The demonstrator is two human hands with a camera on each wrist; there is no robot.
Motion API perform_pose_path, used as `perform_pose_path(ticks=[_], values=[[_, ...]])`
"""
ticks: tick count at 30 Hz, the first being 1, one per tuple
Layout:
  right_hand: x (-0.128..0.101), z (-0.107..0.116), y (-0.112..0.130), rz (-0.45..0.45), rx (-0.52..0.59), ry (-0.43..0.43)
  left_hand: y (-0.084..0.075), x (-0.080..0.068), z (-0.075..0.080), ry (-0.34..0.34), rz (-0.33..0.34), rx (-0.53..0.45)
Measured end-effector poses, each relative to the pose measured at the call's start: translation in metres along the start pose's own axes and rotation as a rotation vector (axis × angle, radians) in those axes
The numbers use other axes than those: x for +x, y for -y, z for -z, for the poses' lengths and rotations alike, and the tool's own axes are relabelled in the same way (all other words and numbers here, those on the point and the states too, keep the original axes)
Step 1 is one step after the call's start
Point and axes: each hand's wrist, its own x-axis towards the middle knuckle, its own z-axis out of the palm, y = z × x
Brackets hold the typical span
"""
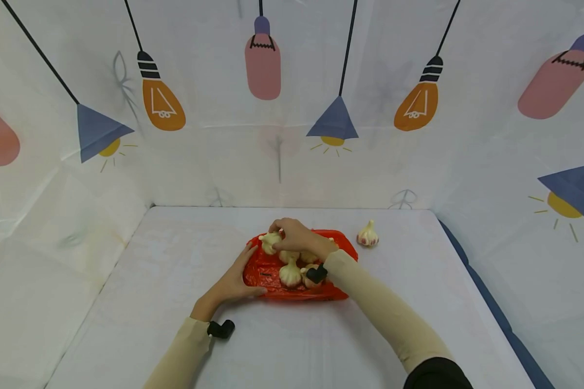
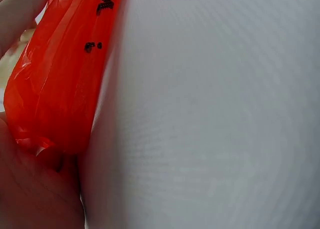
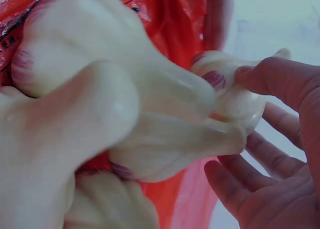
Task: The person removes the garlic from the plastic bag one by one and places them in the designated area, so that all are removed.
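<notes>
Garlic bulbs inside a red plastic bag, in my remote view, right hand pinching one pale bulb at its left end, left hand spread against that edge, another bulb outside on the white tabletop.

From where I stand, no word or number reads out. Only lettering: black print on the shiny, crumpled, red plastic bag. Left wrist view: bold strokes cut off at top edge, smaller blot below, letters unclear. Right wrist view: tiny dark characters near left edge, illegible.
</notes>
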Motion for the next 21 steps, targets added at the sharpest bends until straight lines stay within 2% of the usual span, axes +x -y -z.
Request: perform_pose_path(ticks=[11,15,21], values=[[-0.025,0.026,-0.002,-0.049,0.142,-0.084,0.002,0.000,-0.001,-0.003,0.019,0.001],[-0.037,0.037,-0.010,-0.032,0.157,-0.129,0.004,-0.001,-0.002,-0.015,0.016,-0.013],[-0.058,0.050,-0.027,-0.105,0.187,-0.168,0.004,0.000,-0.001,-0.046,-0.021,0.016]])
